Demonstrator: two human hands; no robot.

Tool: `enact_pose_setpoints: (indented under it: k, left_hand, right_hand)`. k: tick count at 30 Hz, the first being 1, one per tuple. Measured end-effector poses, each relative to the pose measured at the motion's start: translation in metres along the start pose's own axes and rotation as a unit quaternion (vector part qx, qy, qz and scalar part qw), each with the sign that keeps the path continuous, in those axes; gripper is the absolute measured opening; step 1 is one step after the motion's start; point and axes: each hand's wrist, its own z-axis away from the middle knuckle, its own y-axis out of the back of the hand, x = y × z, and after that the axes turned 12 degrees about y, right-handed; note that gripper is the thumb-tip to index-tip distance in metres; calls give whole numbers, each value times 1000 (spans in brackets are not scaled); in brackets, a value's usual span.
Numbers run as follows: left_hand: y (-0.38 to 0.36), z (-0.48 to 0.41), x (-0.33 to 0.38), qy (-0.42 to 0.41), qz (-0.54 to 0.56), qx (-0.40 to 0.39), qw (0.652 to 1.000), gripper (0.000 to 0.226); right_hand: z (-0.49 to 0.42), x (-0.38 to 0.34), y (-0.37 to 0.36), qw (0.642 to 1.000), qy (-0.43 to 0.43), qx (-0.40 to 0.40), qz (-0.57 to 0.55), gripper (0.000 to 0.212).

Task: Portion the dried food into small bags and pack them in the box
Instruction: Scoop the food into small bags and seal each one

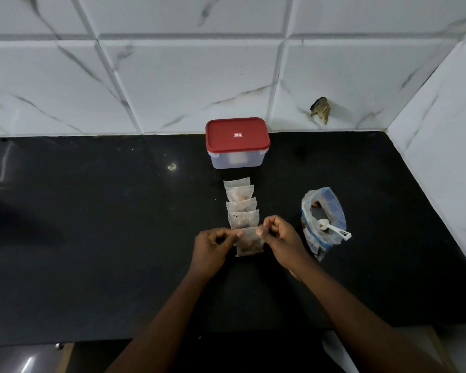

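Landmark: box (237, 157), translucent body with red lid (237, 135) seated on top, standing on the black counter (92, 224) close to the tiled wall (172, 76).

Directly in front of the box, toward the person: a row of four small bags (241, 203), overlapping like shingles, each lying flat on the counter. Brownish dried food visible through the film in the nearer ones; contents of the bag closest to the box too faint to tell.

At the near end of that row, further from the box: a fifth small bag (249, 244), held up by its top edge, lower part hanging with dried food (249, 246) settled in it. Whether its bottom touches the counter cannot be told.

Left hand (213, 247): thumb and fingers pinched closed on the left end of the held bag's top strip.
Right hand (279, 238): thumb and forefinger pinched closed on the right end of the same strip. Both forearms reach in from the near counter edge.

To the right of the box and nearer the person: larger supply bag (323, 222), clear with blue markings, mouth open, a white scoop (334, 230) resting in it with its handle poking out to the right. A few brown pieces visible inside
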Motion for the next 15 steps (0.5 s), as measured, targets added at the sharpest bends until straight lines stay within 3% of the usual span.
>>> enact_pose_setpoints:
  k: [6,11,15]
  left_hand:
    - [-2,-12,-3,5,-25,34,999,10]
    - [5,-23,-5,17,-51,63,997,9]
    - [6,-29,-3,43,-75,82,993,3]
  right_hand:
    - [-8,1,-8,999,-4,-2,53,12]
    - [-18,-2,-4,998,17,55,37,25]
    - [-25,1,0,998,13,60,15,22]
